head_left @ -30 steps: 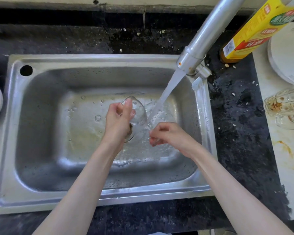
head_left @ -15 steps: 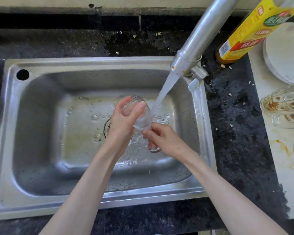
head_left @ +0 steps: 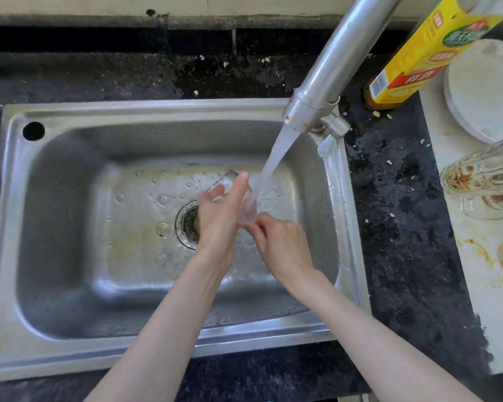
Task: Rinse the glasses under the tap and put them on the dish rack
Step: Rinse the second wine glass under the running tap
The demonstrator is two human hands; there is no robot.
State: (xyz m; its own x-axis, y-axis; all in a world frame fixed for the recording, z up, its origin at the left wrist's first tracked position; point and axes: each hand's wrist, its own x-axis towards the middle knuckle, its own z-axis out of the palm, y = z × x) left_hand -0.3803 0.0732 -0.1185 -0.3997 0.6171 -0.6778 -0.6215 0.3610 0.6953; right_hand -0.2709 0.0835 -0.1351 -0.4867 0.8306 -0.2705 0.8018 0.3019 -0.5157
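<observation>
**Glass under running water**

At frame centre, over the sink [head_left: 70, 256], the left hand [head_left: 219, 216] grips a tilted glass [head_left: 230, 181]; right hand [head_left: 282, 245] fingers pinch its lower end. The tap [head_left: 331, 68] stream strikes it.

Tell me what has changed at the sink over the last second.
The left hand turned the glass under the stream, and the right hand closed in to pinch its lower end. Both hold it now. The tap still runs; the dirty glasses stay put.
</observation>
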